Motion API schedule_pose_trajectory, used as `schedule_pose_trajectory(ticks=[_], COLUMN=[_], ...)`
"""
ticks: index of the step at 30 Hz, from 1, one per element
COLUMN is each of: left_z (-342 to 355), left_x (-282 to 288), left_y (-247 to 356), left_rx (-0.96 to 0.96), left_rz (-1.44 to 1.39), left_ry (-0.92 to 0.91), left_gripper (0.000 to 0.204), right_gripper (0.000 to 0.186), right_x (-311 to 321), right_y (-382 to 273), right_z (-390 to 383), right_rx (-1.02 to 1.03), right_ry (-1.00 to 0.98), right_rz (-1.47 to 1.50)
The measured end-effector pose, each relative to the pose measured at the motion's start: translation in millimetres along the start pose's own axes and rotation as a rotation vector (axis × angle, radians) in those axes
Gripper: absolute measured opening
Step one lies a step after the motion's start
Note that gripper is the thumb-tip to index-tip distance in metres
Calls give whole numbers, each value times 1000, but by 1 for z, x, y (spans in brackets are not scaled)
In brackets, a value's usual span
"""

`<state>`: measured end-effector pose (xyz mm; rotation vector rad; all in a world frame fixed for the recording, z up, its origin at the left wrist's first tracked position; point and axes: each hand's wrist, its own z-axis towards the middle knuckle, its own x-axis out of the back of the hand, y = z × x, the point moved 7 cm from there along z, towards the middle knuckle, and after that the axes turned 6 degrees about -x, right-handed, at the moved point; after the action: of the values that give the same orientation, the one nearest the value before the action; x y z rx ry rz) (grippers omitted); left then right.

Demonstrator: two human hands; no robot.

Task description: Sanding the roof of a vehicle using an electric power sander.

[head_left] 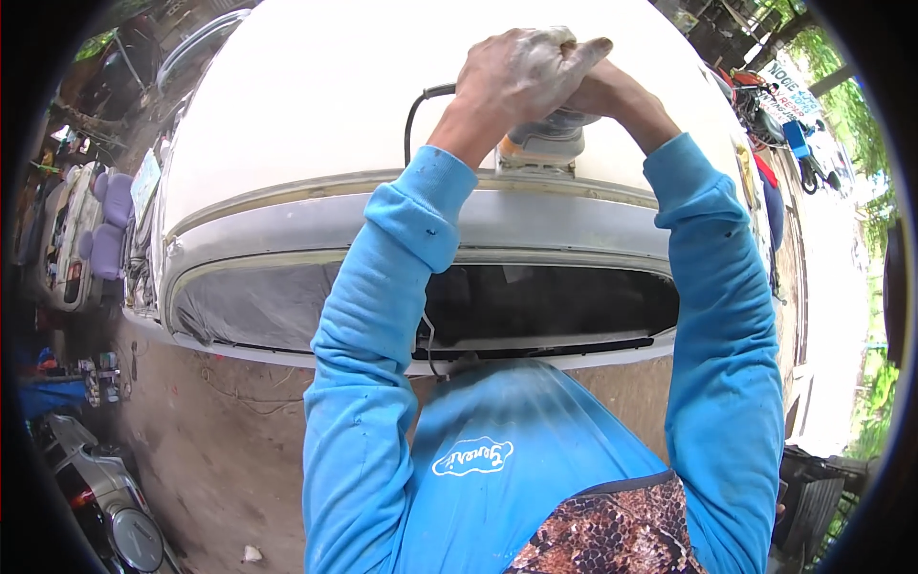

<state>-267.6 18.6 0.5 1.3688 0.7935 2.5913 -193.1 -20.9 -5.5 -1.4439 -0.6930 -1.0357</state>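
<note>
My left hand, coated in white dust, is closed over the top of a power sander, overlapping my right hand, which also grips it; much of both hands' grip is hidden. The sander has an orange-and-grey lower body and rests on the white car roof, just above a grey trim strip along the roof edge. A black cord runs from it past my left wrist. Below the strip is a dark car window, with grey film at its left end.
A dirt floor lies below the car. At left are purple cushioned items, another vehicle and a silver car. A sign, assorted clutter and greenery are at right.
</note>
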Motion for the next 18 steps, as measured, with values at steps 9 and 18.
schedule_pose_trajectory(ticks=[9, 18], left_z=[8, -11], left_x=[-2, 39], left_y=[3, -4], left_rx=[-155, -196], left_rz=[1, -5], left_ry=[-31, 64], left_gripper=[66, 57], right_gripper=[34, 22], right_x=[-15, -8], right_y=[46, -53], right_z=[20, 15], right_rx=[120, 626], right_ry=[86, 221], right_rz=[82, -24])
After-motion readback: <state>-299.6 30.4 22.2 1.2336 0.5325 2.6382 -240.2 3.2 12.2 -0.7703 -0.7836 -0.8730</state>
